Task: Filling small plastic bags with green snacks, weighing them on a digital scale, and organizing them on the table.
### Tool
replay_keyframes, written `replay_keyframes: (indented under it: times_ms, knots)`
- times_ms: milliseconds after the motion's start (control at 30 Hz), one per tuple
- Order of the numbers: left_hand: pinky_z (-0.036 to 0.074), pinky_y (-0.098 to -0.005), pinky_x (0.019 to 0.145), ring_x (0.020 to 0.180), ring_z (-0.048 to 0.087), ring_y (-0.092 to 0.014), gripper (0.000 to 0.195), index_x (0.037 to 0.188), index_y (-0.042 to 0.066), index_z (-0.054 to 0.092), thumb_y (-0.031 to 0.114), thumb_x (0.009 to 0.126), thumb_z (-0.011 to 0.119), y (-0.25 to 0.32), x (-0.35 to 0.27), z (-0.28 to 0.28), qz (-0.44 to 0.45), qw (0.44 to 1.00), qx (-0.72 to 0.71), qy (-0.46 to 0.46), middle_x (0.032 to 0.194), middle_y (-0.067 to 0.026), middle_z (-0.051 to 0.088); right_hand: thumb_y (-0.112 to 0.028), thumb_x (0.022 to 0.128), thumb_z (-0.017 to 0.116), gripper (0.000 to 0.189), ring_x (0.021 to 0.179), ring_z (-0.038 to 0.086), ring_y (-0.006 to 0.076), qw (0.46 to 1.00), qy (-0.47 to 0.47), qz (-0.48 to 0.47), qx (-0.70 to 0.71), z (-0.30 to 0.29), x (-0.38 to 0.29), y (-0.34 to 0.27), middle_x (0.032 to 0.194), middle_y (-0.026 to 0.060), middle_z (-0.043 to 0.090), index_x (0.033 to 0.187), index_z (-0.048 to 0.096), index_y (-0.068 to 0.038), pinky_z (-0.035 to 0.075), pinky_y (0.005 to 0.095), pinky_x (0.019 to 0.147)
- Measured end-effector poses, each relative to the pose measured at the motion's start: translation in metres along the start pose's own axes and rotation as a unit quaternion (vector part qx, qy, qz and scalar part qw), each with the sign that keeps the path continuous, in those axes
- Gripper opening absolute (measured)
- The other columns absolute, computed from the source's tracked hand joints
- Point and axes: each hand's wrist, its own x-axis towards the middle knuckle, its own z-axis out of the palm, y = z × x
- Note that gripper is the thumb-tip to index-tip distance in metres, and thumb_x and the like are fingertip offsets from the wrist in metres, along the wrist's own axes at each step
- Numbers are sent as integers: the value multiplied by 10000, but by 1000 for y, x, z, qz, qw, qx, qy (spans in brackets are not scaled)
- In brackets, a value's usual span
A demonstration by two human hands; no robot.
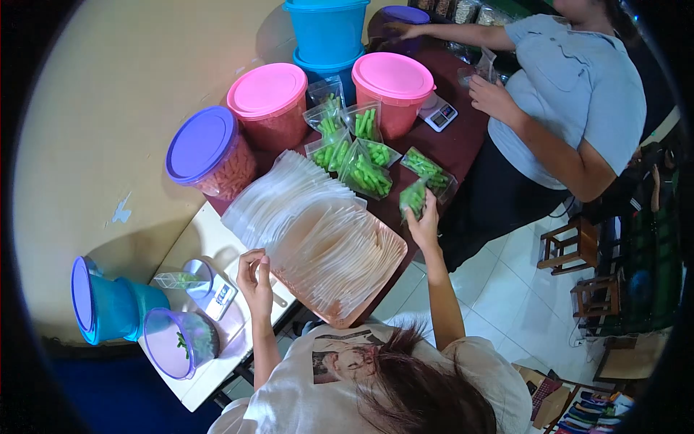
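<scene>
My right hand [425, 225] grips a small clear plastic bag of green stick-shaped pieces [413, 198] above the dark red tabletop. My left hand [256, 282] is raised at the left edge of a shallow peach-coloured plastic basket [339, 321]. Its fingers are half curled, and I see nothing in them. Layered clear plastic bags [341, 252] fill the basket, while another fanned stack of clear bags [282, 198] lies behind it. Beyond my right hand are several filled bags of green sticks [368, 176], some lying flat and others leaning together.
Lidded tubs, pink [393, 76], purple-lidded [203, 144] and blue [328, 32], line the back. On the white table [187, 388] at left stand a digital scale [219, 295] bearing a bag and an open clear tub [181, 342]. A co-worker [564, 103] stands at right near another scale [439, 112].
</scene>
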Motion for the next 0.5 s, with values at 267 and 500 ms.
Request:
replay_keyframes:
  times_ms: [267,500]
  knots:
    - [406,-282,786,873,492,-169,58,803,-6,500,41,783,529,7,-1,7,-14,998,57,34,906,-105,507,-95,612,657,528,876,545,284,999,18,5,39,35,4,8,961,175,528,1077,419,-14,426,333,774]
    - [398,-265,757,845,477,-141,39,808,-4,496,-4,772,511,5,3,7,-13,996,62,60,888,-87,498,-28,639,668,467,880,508,173,994,35,34,95,42,8,10,979,124,513,1039,430,-3,409,272,781]
